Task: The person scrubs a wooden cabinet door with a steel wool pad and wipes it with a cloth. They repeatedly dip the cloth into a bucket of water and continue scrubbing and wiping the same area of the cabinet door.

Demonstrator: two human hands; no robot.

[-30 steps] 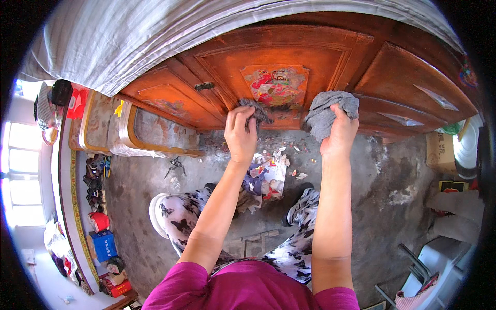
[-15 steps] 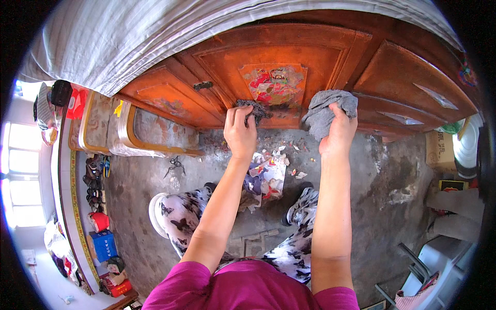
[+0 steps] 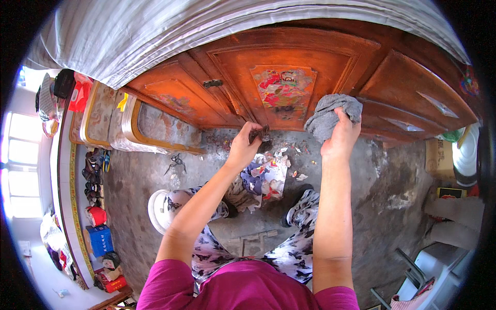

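My left hand (image 3: 243,148) pinches a dark, frayed scouring pad (image 3: 262,137) in front of the lower edge of a reddish-brown wooden cabinet (image 3: 232,59). The pad appears apart from the door. On the door panel is a remnant of a colourful sticker (image 3: 284,89), torn and patchy, with a dark smudge at its lower end. A bunched grey cloth (image 3: 328,116) is gripped in my right hand (image 3: 342,135), thumb on top, close to the cabinet front right of the sticker. Whether the cloth touches the wood I cannot tell.
Paper scraps (image 3: 268,175) litter the concrete floor (image 3: 382,206) between my feet. A round white stool (image 3: 159,211) is by my left leg. Cushioned wooden seating (image 3: 165,126), shoes (image 3: 93,178) and a blue box (image 3: 99,240) are on the left. A striped sheet (image 3: 155,36) drapes over the cabinet top.
My left hand has drawn the scouring pad off the sticker area, down and toward me. My right hand still holds the cloth in nearly the same place.
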